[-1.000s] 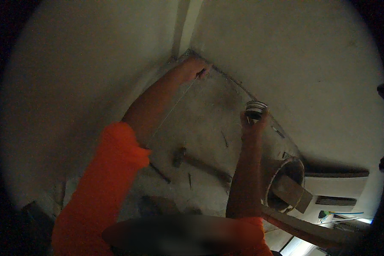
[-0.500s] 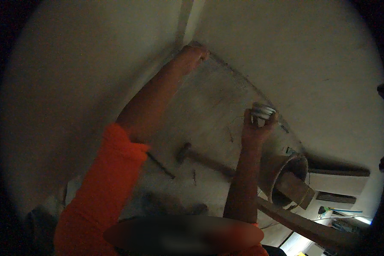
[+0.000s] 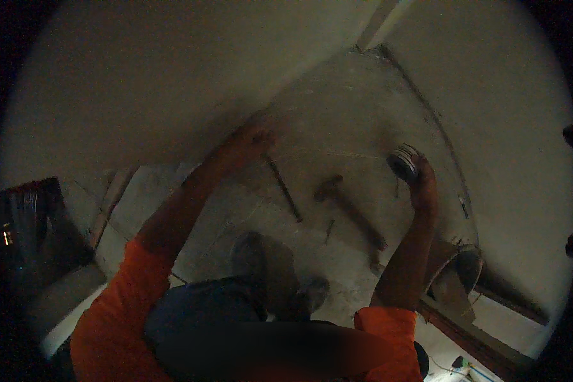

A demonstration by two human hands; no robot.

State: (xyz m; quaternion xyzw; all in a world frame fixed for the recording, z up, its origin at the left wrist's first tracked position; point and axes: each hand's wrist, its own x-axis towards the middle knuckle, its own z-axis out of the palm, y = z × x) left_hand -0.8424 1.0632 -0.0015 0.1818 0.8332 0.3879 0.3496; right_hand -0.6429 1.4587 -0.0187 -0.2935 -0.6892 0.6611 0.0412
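Head cam: right hand (image 3: 425,186) has a grip on the striped spool (image 3: 402,163), over the floor (image 3: 344,105) toward its right edge. Left hand (image 3: 253,140) is by the left edge, too blurry to tell its grip. I'd want the thin string (image 3: 337,153) between them taut, clear of the hammer (image 3: 356,215).

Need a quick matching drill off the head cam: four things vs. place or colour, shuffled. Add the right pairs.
Column 1
1. Striped spool
2. Hammer
3. Round container
4. Left sleeve

Column 2
A. Just right of the right forearm
B. Orange
C. In the fingers of the right hand
D. On the floor, left of the right forearm

Pairs: 1-C, 2-D, 3-A, 4-B
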